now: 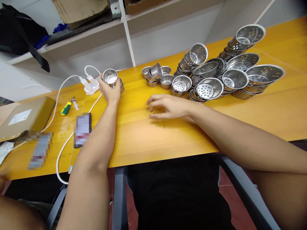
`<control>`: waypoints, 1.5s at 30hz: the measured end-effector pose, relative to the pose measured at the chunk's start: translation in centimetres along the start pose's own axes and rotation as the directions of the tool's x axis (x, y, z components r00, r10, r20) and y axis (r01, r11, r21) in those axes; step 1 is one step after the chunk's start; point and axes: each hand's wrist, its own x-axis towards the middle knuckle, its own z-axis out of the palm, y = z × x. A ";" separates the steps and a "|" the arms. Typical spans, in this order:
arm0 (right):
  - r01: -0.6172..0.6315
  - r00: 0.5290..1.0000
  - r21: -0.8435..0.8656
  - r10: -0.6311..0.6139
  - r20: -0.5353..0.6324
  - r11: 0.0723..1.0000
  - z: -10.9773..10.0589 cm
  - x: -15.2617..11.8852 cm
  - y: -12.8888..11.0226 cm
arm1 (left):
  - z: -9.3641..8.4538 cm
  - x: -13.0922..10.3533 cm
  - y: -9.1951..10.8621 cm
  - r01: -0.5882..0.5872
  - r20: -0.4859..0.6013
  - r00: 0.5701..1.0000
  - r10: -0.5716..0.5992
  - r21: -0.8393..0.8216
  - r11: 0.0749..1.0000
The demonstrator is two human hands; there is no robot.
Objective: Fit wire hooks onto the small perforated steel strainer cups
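Near the table's back edge, left of centre, my left hand (110, 92) is wrapped round a small perforated metal cup (110, 77). Another small cup shows just behind its fingers. My right hand (165, 106) hovers low over the middle of the table, its fingers curled and apart. Thin bent wires (159, 122) show just below its fingertips; whether the fingers touch them I cannot tell. A group of small cups (167, 81) stands behind the right hand. Larger perforated cups (208, 88), many stacked and tilted, spread toward the back right.
A white power strip (91, 85) with cables lies beside the left hand. Further left are a phone (82, 130), a second blurred phone (41, 151), a green-yellow screwdriver (66, 108) and a cardboard box (26, 118). Shelves (168, 25) rise behind the table. Part of another person shows at lower left.
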 end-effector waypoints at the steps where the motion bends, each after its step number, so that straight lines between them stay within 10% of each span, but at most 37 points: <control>1: -0.006 0.999 0.007 0.006 0.037 1.000 0.0 0.0 -0.1 | -0.1 -0.1 -0.1 0.038 0.006 0.999 -0.038 -0.001 0.999; 21: -0.055 0.983 0.014 0.051 0.178 0.998 0.1 0.0 -0.2 | 0.3 -0.7 1.0 0.117 0.052 0.992 -0.118 0.006 0.993; 25: -0.142 0.987 -0.172 0.125 -0.105 0.975 -0.1 -0.1 -0.4 | -0.3 -1.1 2.4 -0.128 0.030 0.991 0.129 -0.042 0.991; 30: -0.371 0.772 -0.238 0.156 -0.616 0.897 -0.5 -1.2 1.9 | -0.1 -2.7 5.8 -0.274 0.220 0.931 0.292 -0.109 0.956; 37: -0.539 0.729 -0.249 0.297 -0.616 0.805 0.3 -2.5 6.5 | 1.7 -5.7 8.0 -0.481 0.405 0.736 0.542 -0.252 0.840; 45: -0.433 0.736 -0.142 0.259 -0.625 0.890 -1.6 -1.2 1.9 | 1.3 -5.5 8.2 -0.481 0.432 0.721 0.542 -0.252 0.840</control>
